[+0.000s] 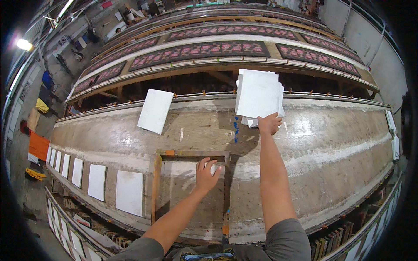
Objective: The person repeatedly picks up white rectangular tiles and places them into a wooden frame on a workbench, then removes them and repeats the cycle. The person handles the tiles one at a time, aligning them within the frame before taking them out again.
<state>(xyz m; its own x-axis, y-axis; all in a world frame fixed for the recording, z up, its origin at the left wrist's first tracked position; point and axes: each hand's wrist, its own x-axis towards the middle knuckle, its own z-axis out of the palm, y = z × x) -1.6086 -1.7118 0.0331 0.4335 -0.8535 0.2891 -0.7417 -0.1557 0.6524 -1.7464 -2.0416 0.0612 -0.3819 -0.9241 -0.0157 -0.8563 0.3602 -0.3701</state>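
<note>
A tall stack of white rectangular boards (260, 91) stands on the far side of the long worktable, its layers slightly askew. My right hand (269, 123) reaches to the near right corner of this stack, its fingers curled on the edges; how many boards they grip is hidden. In front of me lies a rectangular wooden frame (156, 187), which looks like a printing screen. Over its far part hovers my left hand (206, 175), fingers apart and slightly bent, with a small white patch showing between thumb and fingers. Left of the stack, a single white board (155, 111) lies flat.
Along the near left edge of the worktable (331, 143) runs a row of several white boards (129, 192). More white pieces (392, 130) sit at the right end. Beyond stand further long tables carrying dark panels with pink patterns (200, 53). An orange cloth (39, 145) hangs at left.
</note>
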